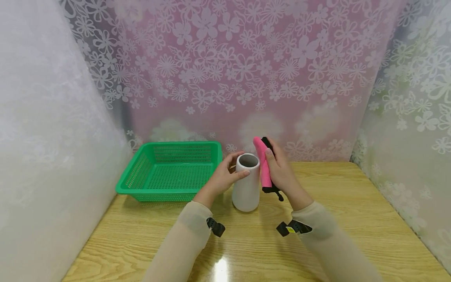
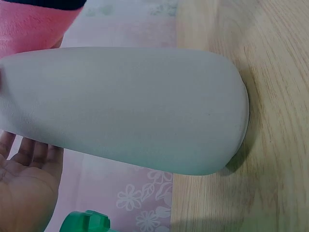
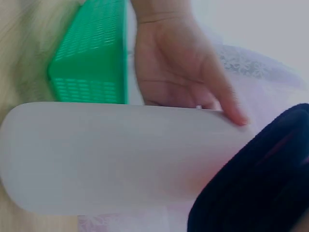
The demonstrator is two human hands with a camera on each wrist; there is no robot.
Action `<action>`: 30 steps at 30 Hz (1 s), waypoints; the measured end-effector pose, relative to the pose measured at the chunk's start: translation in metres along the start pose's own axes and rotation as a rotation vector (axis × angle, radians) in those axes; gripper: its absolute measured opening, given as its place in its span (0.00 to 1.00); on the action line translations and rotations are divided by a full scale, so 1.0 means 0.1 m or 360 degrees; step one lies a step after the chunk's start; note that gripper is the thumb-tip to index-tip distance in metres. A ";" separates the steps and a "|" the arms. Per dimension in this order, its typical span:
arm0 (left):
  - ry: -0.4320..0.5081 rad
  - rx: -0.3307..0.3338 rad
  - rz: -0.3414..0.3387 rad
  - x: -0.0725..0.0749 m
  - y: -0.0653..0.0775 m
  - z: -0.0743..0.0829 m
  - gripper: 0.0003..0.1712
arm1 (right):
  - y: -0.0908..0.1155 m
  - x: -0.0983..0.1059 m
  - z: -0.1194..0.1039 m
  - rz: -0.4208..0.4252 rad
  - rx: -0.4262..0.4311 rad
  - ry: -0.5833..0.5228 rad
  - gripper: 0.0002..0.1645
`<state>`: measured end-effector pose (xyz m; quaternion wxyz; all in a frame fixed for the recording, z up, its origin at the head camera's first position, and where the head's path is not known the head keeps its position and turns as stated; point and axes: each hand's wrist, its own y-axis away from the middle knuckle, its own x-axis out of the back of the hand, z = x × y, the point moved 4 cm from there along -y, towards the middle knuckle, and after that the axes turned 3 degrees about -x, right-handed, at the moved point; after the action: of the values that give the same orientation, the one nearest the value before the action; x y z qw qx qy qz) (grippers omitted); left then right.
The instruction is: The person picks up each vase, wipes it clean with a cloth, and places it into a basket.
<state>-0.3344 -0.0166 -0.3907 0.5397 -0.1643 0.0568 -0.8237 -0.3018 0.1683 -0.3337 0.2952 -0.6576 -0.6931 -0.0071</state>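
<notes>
A white vase (image 1: 246, 194) with a round open mouth stands upright on the table. My left hand (image 1: 223, 175) holds it near the rim, thumb on the front and fingers round the far side. On the vase's right, my right hand (image 1: 283, 172) grips a soft pink-and-black fabric item (image 1: 266, 174) with a short black tab hanging below; its exact kind is unclear. The pink face is turned toward the vase's upper side, close to it. In the right wrist view, dark fabric (image 3: 256, 188) overlaps the vase (image 3: 106, 157), hiding part of its top.
A green plastic basket (image 1: 169, 192) with slatted walls sits left of the vase, near the back of the wooden table (image 1: 253, 250). Flower-patterned curtains (image 1: 232, 78) enclose the table at the back and sides.
</notes>
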 end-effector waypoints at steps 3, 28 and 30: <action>-0.0006 -0.0014 0.0006 0.00 0.01 0.00 0.40 | 0.01 -0.05 0.03 0.0046 0.0079 0.0014 0.32; -0.0015 -0.0054 0.0015 0.01 0.00 -0.02 0.39 | 0.06 -0.19 0.30 0.0079 0.0062 -0.0015 0.32; -0.0015 -0.0055 0.0014 0.01 0.00 -0.02 0.40 | 0.06 -0.20 0.32 0.0080 0.0046 -0.0040 0.32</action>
<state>-0.3354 -0.0175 -0.3926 0.5408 -0.1771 0.0693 -0.8194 -0.3098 0.1639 -0.3710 0.2960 -0.6706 -0.6800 0.0187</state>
